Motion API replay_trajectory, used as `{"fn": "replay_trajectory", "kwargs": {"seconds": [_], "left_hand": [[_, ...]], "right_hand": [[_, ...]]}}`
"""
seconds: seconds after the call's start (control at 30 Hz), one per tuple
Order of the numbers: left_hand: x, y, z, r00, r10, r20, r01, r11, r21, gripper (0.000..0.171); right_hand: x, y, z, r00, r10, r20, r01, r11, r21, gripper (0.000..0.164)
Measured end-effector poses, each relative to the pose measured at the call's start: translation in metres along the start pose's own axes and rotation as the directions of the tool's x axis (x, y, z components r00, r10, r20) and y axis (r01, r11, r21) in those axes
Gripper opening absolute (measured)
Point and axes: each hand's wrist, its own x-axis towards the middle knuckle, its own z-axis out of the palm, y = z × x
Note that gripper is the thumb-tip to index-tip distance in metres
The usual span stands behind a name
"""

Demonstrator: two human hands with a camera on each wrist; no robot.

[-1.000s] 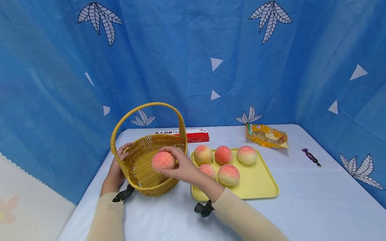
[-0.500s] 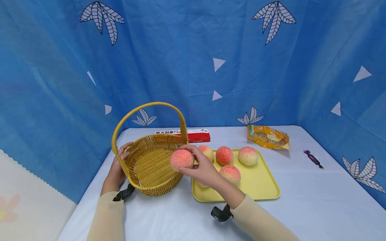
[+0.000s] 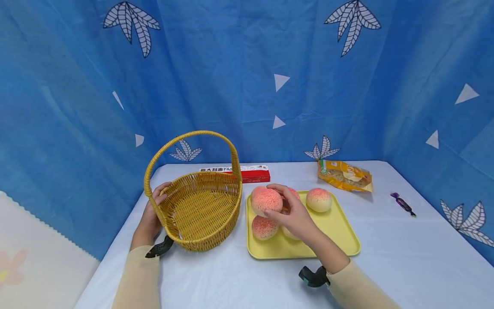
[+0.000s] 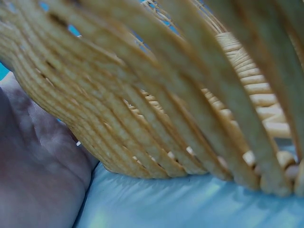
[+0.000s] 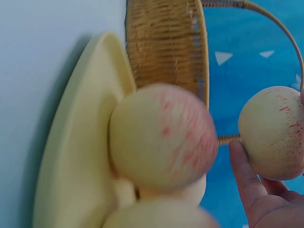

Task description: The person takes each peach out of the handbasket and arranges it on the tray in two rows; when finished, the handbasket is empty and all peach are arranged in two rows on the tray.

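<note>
In the head view a yellow wicker basket [image 3: 204,241] with a tall arched handle stands at the left, nothing lying inside it. My left hand [image 3: 149,216] holds its left side, fingers over the rim; the left wrist view has the palm [image 4: 42,156] against the woven wall. My right hand [image 3: 299,216] grips a pink-and-cream peach [image 3: 267,201] between thumb and fingers, raised over the left part of a yellow tray [image 3: 332,236]. Several more peaches sit on the tray, among them a front-left one [image 3: 264,228] and a back-right one [image 3: 319,200]. The held peach and hand partly cover others.
Behind the basket lies a red and white pasta box [image 3: 256,175]. An orange pasta bag [image 3: 344,175] is at the back right, and a purple wrapped candy [image 3: 403,204] lies farther right. Blue curtains enclose the white table.
My right hand has carried the peach from over the basket rightward to above the tray. The left hand stays at the basket's side.
</note>
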Motion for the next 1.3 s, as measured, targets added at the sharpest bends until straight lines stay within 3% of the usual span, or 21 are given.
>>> {"fn": "replay_trajectory", "kwargs": {"seconds": [0.33,0.6,0.77,0.97,1.3], "left_hand": [[-0.004,0.003,0.003,1.0,0.01,0.0,-0.01,1.0,-0.005,0.044],[-0.006,0.006,0.005,1.0,-0.01,0.005,0.01,1.0,0.008,0.044],[-0.006,0.005,0.004,1.0,-0.005,0.006,0.005,1.0,0.0,0.044],[-0.005,0.006,0.004,1.0,-0.01,-0.004,0.01,1.0,0.009,0.044],[-0.001,0.003,0.002,1.0,-0.002,-0.008,0.002,1.0,0.002,0.042]], "right_hand": [[-0.013,0.018,-0.039,0.995,0.04,-0.095,-0.041,0.999,-0.005,0.063],[-0.025,0.024,-0.058,0.984,0.07,-0.163,-0.082,0.994,-0.071,0.067],[-0.029,0.026,-0.069,0.98,0.077,-0.182,-0.086,0.995,-0.041,0.066],[-0.033,0.032,-0.075,0.978,0.115,-0.173,-0.106,0.993,0.059,0.065],[-0.032,0.038,-0.068,0.982,0.113,-0.152,-0.093,0.986,0.135,0.062]]}}
